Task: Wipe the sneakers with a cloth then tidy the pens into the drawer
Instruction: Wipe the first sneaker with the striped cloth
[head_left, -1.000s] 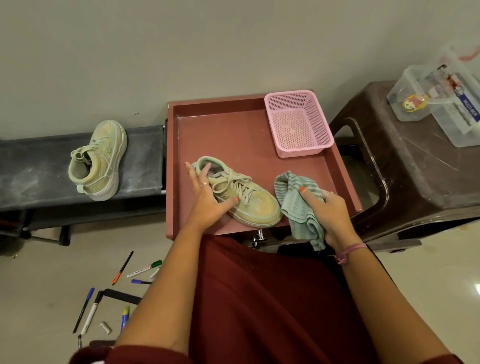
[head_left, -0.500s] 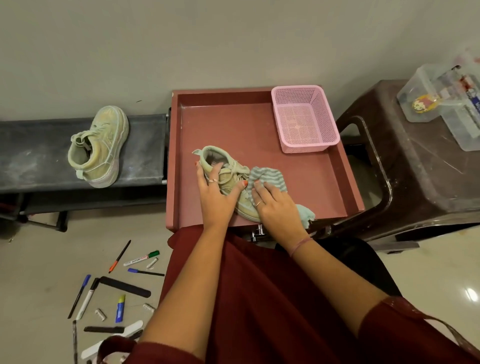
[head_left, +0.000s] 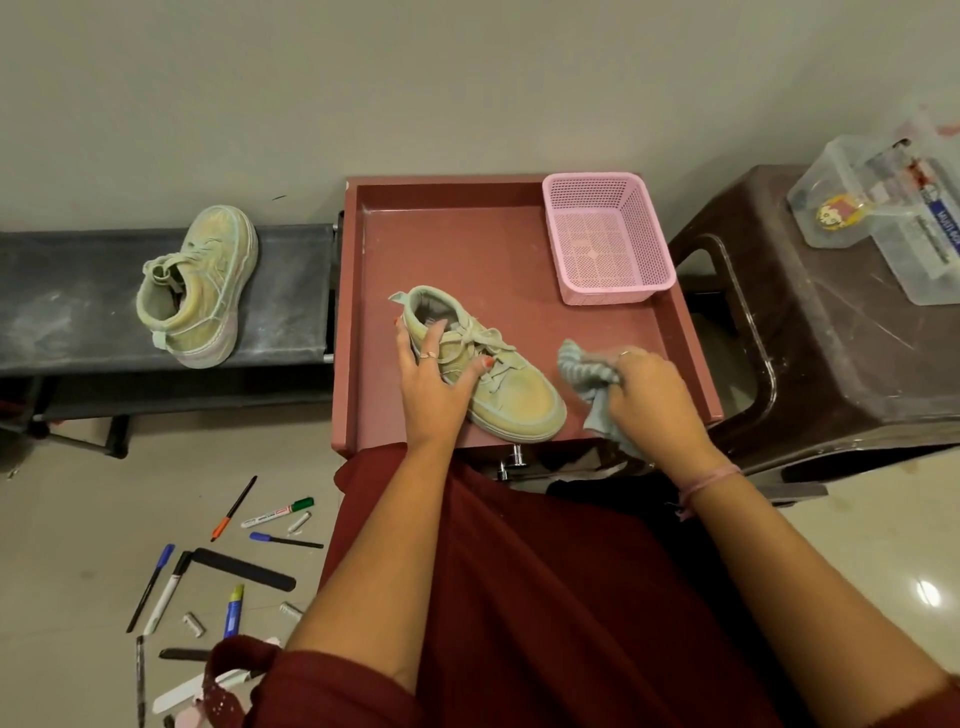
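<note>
Since a moment ago, our right hand (head_left: 655, 400) has been pulling the striped cloth (head_left: 587, 370) off the sneaker (head_left: 485, 375) and is now holding it just beside the toe, fingers curled tight around the bunched fabric. Our left hand (head_left: 434, 387) is resting on the sneaker, fingers spread over the collar and laces, pinning it in the red drawer (head_left: 467, 249). We are seeing the pink basket (head_left: 605, 239) in the drawer's far right corner, the second sneaker (head_left: 200, 286) lying on the dark bench (head_left: 291, 291) to the left, and pens (head_left: 234, 551) scattered on the floor below.
</note>
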